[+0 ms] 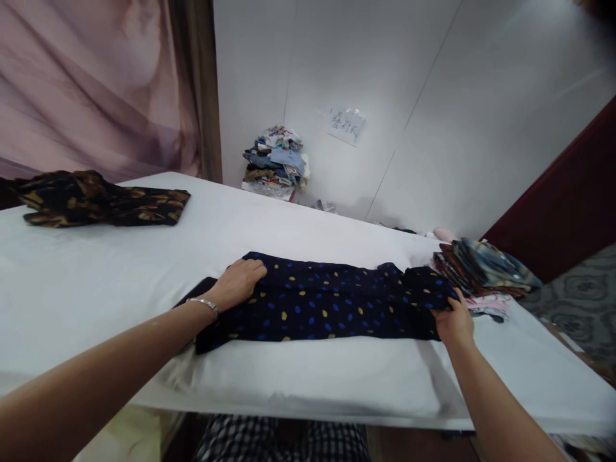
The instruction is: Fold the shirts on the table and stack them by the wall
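Note:
A dark navy shirt [317, 301] with blue and yellow leaf-like spots lies stretched lengthwise across the white table, in a long narrow shape. My left hand [242, 280], with a silver bracelet on the wrist, has its fingers curled on the cloth near the shirt's left end. At the right end my right hand [455, 317] pinches the fabric between thumb and fingers, and that end is slightly raised and bunched. Part of the shirt spreads out beyond my left wrist.
Another dark patterned garment [106, 202] lies at the table's far left. Folded clothes [486, 266] are stacked at the right edge. Beyond the white table [289, 378] stands a tall clothes pile [276, 160] by the wall, near a paper sign [346, 125]. A pink curtain [91, 83] hangs at left.

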`<state>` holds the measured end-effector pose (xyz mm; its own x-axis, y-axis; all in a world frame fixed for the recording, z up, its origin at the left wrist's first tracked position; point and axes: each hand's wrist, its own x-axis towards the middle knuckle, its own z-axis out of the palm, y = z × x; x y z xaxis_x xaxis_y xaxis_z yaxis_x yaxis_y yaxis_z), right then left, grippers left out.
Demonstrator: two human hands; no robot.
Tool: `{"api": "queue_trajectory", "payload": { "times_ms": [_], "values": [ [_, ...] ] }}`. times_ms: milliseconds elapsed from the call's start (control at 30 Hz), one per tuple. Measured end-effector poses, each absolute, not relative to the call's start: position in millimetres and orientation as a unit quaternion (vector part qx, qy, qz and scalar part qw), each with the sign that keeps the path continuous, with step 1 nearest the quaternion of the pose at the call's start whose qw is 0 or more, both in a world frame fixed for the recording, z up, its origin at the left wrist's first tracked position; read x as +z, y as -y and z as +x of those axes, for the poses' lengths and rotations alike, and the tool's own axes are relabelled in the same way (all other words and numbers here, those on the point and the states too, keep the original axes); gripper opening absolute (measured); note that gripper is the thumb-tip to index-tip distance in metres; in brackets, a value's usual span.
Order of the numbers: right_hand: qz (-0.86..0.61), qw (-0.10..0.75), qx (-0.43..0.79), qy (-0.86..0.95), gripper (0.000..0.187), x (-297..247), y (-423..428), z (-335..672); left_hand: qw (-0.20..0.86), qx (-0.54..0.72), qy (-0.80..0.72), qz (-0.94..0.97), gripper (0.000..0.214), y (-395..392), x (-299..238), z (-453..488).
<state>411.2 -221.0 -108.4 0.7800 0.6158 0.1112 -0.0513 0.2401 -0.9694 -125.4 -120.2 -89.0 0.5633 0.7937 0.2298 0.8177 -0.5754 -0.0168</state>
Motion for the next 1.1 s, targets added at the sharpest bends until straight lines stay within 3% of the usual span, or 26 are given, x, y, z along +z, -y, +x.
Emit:
{"api": "queue_trajectory", "payload": {
  "times_ms": [233,367,433,567,700,933,1100],
  "values": [
    [-0.653,0.683,0.254,0.205,0.090,-112.9,246.0,412.5,0.047,-0.087,0.555,-0.826,0.031,117.6,-84.4,-129.4],
    [-0.729,0.585,0.269,0.232,0.100,-117.7,261.1,420.8,0.071,-0.087,0.529,-0.841,0.037,118.9,-83.6,-132.5],
    [-0.771,0.526,0.182,0.309,0.095,-115.0,264.4,425.6,0.047,-0.052,0.524,-0.849,0.037,117.5,-87.1,-135.3],
    [-0.740,0.419,-0.012,0.526,0.063,-98.9,247.3,419.4,-0.064,-0.021,0.562,-0.824,0.033,105.9,-87.4,-139.0],
    [-0.723,0.379,0.077,0.573,0.046,-85.5,191.8,389.4,-0.206,-0.024,0.606,-0.768,0.022,87.8,-71.7,-135.3],
    [-0.808,0.308,0.095,0.493,0.051,-93.9,90.8,372.5,-0.072,-0.134,0.686,-0.711,0.051,63.3,-76.4,-117.1],
    [-0.830,0.290,0.039,0.476,0.043,-105.4,76.7,398.4,-0.075,-0.064,0.684,-0.723,0.047,48.6,-87.3,-107.4]
  ]
}}
